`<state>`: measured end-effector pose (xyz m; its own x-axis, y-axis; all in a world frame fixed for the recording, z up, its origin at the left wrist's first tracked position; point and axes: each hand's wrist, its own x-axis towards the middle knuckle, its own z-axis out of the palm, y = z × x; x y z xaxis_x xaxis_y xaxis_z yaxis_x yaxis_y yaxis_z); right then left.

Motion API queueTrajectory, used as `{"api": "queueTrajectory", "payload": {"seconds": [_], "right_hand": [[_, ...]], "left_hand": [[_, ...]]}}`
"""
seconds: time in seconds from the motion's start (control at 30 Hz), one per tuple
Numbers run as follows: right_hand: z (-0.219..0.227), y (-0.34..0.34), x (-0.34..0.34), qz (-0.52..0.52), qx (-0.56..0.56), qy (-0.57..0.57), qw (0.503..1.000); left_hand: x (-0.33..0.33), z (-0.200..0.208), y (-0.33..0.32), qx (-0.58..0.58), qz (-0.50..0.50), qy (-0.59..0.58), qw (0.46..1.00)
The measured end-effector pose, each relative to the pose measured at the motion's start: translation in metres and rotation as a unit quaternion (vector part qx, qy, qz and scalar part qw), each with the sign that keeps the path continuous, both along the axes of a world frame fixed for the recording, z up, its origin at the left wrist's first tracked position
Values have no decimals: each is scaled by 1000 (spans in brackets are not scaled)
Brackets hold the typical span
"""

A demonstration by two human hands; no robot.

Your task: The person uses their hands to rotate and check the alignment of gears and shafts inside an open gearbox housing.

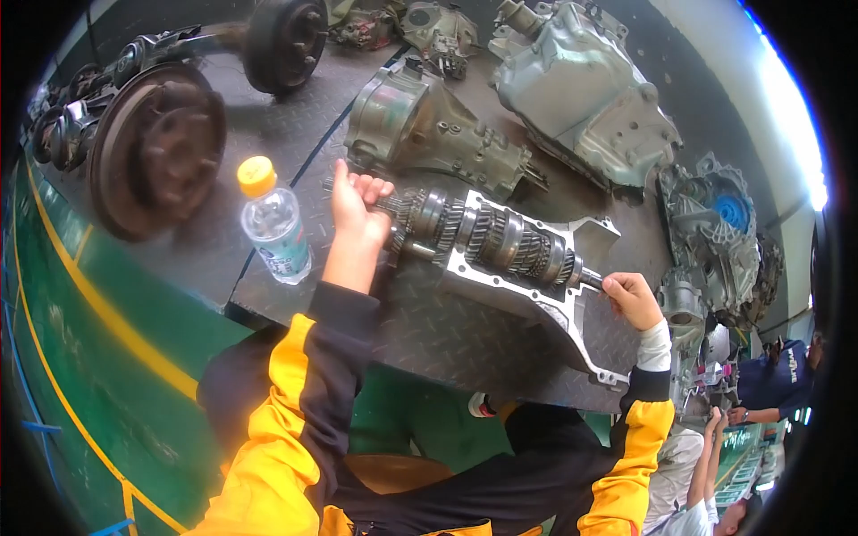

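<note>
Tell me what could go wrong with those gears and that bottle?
If the left grip or right grip loosens on the shaft, the gears could tilt or drop. Either grip might get pinched between the gears and metal case. The bottle stands beside the left forearm, so a bump might tip it.

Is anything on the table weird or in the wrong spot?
One thing: a clear plastic bottle with a yellow cap stands near the person's left hand. It looks out of place among metal machine parts like the grey steel gear shaft. I see no spill.
</note>
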<state>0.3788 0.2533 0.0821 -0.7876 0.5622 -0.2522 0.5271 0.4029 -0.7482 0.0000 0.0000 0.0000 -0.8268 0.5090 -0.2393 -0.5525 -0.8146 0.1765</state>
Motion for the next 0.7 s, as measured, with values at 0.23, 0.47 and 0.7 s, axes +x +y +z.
{"api": "queueTrajectory", "payload": {"seconds": [0.23, 0.47, 0.7], "right_hand": [[-7, 16, 3, 8, 44, -6, 999], [1, 18, -1, 23, 47, 5, 999], [0, 24, 10, 20, 57, 31, 998]], "left_hand": [[36, -16, -30, 96, -46, 49, 993], [45, -6, -40, 117, -33, 81, 989], [77, -11, -53, 47, -9, 39, 998]]}}
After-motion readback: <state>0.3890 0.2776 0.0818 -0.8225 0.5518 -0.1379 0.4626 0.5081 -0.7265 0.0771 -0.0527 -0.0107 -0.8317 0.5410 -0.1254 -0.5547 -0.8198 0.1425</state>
